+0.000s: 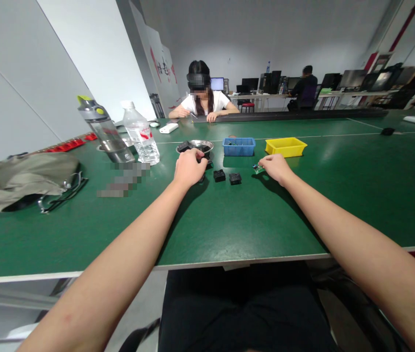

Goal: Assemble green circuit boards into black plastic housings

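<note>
My left hand [190,167] is at the near side of a shiny metal bowl [209,144], which has black parts in it. Its fingers are curled closed, with dark pieces at and below the fingertips; what they grip is hidden. Between my two hands, two small black plastic blocks [219,175] [235,178] lie side by side on the table. On the right, my right hand [276,168] pinches a small green circuit board [258,169] by its edge, just in front of the blue and yellow bins.
Behind the blocks stand a blue bin [239,149] with small parts and a yellow bin [286,148]. A water bottle [141,137], a grey tumbler [106,132] and a cloth bag [27,176] occupy the left. Across the green table [237,220] sits another person [203,100].
</note>
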The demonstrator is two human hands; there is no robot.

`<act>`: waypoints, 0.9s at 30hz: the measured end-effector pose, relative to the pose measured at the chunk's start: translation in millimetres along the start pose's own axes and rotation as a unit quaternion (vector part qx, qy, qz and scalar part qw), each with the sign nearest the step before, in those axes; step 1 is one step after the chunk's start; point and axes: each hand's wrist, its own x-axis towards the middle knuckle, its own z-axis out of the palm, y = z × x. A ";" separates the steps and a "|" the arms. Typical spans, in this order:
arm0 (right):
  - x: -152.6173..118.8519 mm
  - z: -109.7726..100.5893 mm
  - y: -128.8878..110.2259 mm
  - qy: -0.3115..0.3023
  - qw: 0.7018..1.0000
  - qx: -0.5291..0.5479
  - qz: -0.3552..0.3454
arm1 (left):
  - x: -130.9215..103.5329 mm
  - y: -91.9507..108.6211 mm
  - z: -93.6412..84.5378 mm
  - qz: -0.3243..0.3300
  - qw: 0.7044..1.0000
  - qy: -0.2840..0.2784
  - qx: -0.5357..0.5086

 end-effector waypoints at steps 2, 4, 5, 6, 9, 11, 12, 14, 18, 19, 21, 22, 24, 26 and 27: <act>0.7 -0.4 2.8 -0.024 0.999 -0.030 0.024 | 6.0 -14.3 -0.5 -0.047 0.999 -0.020 0.007; 0.4 -0.3 3.1 -0.045 0.997 -0.055 0.034 | 11.0 -28.0 -0.2 -0.085 0.995 -0.045 0.013; 0.2 -0.4 2.6 -0.054 0.996 -0.065 0.036 | 13.0 -34.1 0.1 -0.098 0.993 -0.061 0.015; 0.0 -0.7 1.9 -0.061 0.995 -0.075 0.038 | 14.7 -39.5 0.4 -0.107 0.991 -0.078 0.016; -0.6 -2.4 -0.1 -0.071 0.991 -0.103 0.043 | 17.4 -50.3 1.3 -0.104 0.986 -0.132 0.014; -0.8 -3.5 -0.5 -0.071 0.989 -0.121 0.047 | 17.1 -52.5 1.8 -0.084 0.981 -0.177 0.012; -0.9 -3.8 -0.4 -0.070 0.988 -0.129 0.048 | 16.4 -52.4 2.2 -0.071 0.977 -0.200 0.012; -1.2 -3.8 0.7 -0.070 0.987 -0.140 0.044 | 14.4 -50.6 3.1 -0.040 0.970 -0.241 0.015; -1.2 -2.2 3.7 -0.065 0.987 -0.149 0.021 | 9.3 -45.5 5.3 0.026 0.960 -0.276 0.026; -1.0 -1.8 4.1 -0.062 0.987 -0.149 0.015 | 7.8 -44.1 5.7 0.040 0.960 -0.276 0.031; -0.6 -1.2 4.2 -0.056 0.987 -0.148 0.005 | 4.8 -40.9 5.8 0.063 0.959 -0.273 0.039; -0.5 -1.0 3.9 -0.054 0.988 -0.147 0.001 | 3.2 -38.8 5.8 0.073 0.959 -0.270 0.043; -0.8 -0.7 2.5 -0.052 0.988 -0.145 -0.007 | 0.1 -33.7 6.1 0.089 0.960 -0.261 0.050; -1.5 -0.2 0.9 -0.052 0.988 -0.144 -0.014 | -2.5 -28.6 7.3 0.097 0.962 -0.249 0.057; -2.0 0.2 0.3 -0.052 0.988 -0.144 -0.017 | -3.5 -26.4 8.3 0.100 0.963 -0.243 0.060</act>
